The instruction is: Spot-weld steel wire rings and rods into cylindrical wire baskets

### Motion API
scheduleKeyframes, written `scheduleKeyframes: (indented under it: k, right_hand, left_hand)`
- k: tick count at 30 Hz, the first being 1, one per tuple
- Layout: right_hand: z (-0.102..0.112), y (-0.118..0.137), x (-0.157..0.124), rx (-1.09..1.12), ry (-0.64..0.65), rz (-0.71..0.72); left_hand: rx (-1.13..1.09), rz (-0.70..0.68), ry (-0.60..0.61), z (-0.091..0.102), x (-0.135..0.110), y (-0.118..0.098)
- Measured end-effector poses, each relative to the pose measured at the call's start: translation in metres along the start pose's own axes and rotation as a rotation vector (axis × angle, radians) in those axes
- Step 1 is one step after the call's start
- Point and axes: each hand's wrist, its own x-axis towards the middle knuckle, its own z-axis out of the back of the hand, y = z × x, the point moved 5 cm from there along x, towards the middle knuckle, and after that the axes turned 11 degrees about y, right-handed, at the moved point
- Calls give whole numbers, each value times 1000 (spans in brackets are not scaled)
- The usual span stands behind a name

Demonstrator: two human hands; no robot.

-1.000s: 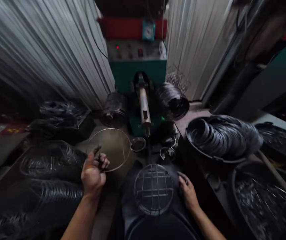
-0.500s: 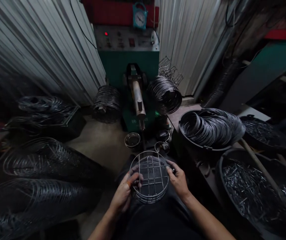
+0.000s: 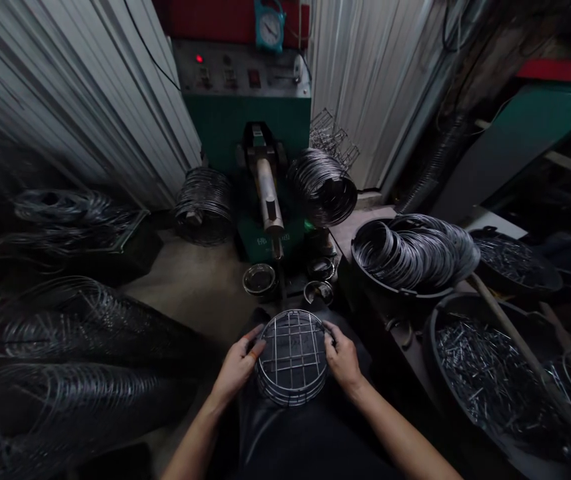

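A person's left hand [image 3: 236, 365] and right hand [image 3: 342, 360] grip opposite sides of a round wire basket [image 3: 292, 357] resting on the lap, fingers curled around its rim. Ahead stands a green welding machine [image 3: 252, 127] with a lit red lamp and a small teal clock [image 3: 269, 25] on top; its front lettering is too blurred to read. A black tub of wire rings [image 3: 412, 257] sits to the right.
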Motion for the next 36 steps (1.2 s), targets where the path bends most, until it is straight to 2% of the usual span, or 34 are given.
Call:
scheduleKeyframes:
  k: [7,16,24,30,36]
  right_hand:
    - [2,-3,-4,16,56,10]
    - [5,-9,-6,219,85,19]
    - [4,-15,-8,329,91,-16]
    - [1,-18,-12,254,53,1]
    - [2,-22,-15,55,154,92]
  left_hand:
    - [8,-23,58,-2,-4,2]
    - [152,-19,133,-2,-2,15]
    - [212,16,204,-1,-11,6]
    - [321,48,190,-6,-22,-3]
    - [402,54,95,-6,-20,-10]
